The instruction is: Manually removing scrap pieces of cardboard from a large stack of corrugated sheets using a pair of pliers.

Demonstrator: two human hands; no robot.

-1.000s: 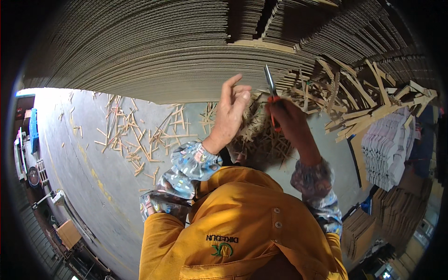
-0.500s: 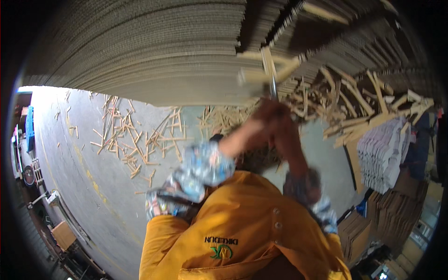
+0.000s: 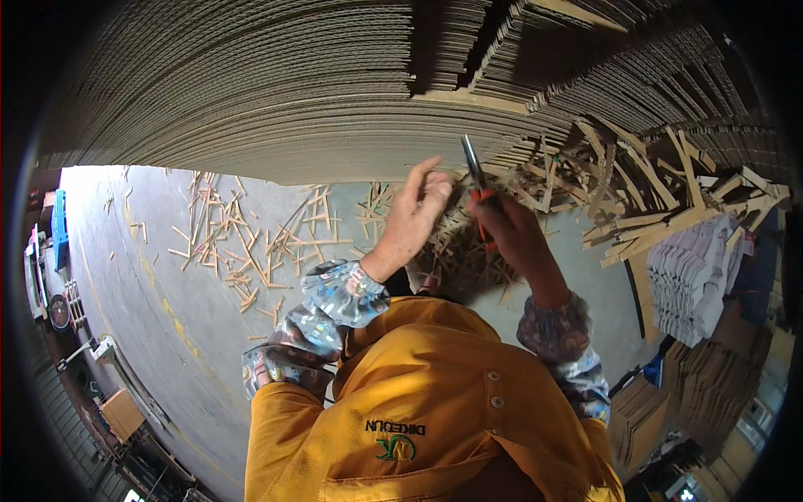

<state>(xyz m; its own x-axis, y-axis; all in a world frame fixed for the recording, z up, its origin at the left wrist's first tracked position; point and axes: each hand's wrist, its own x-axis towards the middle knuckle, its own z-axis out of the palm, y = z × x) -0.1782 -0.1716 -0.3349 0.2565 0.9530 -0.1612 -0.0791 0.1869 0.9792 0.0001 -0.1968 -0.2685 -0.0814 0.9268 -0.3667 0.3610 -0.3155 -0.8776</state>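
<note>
My right hand [image 3: 510, 224] is closed round a hand tool [image 3: 474, 159] with a red and black handle. Its narrow metal end points up toward the stack, and my fingers hide much of the grip, so its exact kind does not show. To the left of it my left hand [image 3: 411, 219] is raised with loosely bent fingers and nothing in it. Ahead of both hands rises a tall stack of corrugated cardboard sheets [image 3: 293, 109], with deep slots cut into its right part. A cardboard strip [image 3: 473, 99] lies across the front of one slot.
Cardboard offcuts [image 3: 226, 230] litter the floor on the left, and more lie below my hands. A thick heap of strips [image 3: 652, 180] sticks out at the right. Beside it stand a pile of white-faced sheets [image 3: 690, 280] and brown cardboard stacks [image 3: 711, 376].
My hands were together at the tool, with pale strips at its end. Now they are apart, the left hand has moved left off the tool, and those strips are gone from its tip.
</note>
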